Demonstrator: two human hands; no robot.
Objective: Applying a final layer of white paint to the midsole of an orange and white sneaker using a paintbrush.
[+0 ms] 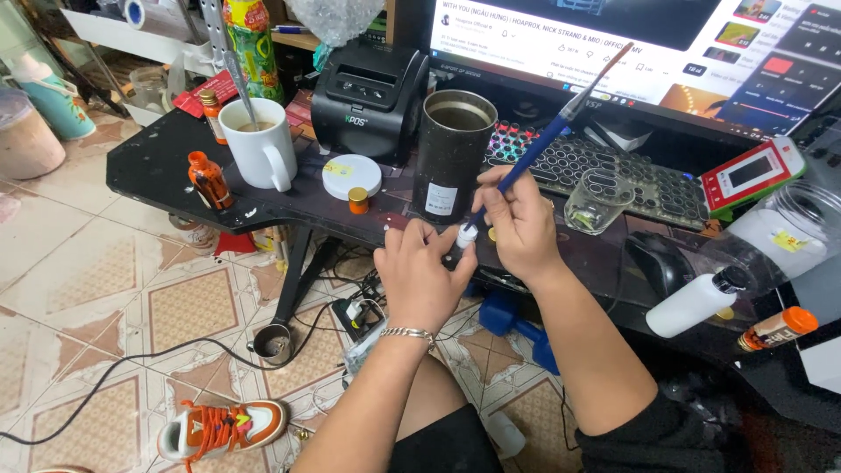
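Blue paintbrush (547, 140) tilted, bristles down-left

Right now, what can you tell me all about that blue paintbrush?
The paintbrush is long and thin, with a blue handle, a silvery metal band and a reddish-brown far end. The right hand pinches it low down, so it slants up and to the right, over the keyboard and in front of the screen. Its bristle end points down into a tiny white bottle that the left hand holds. The bristles themselves are hidden.
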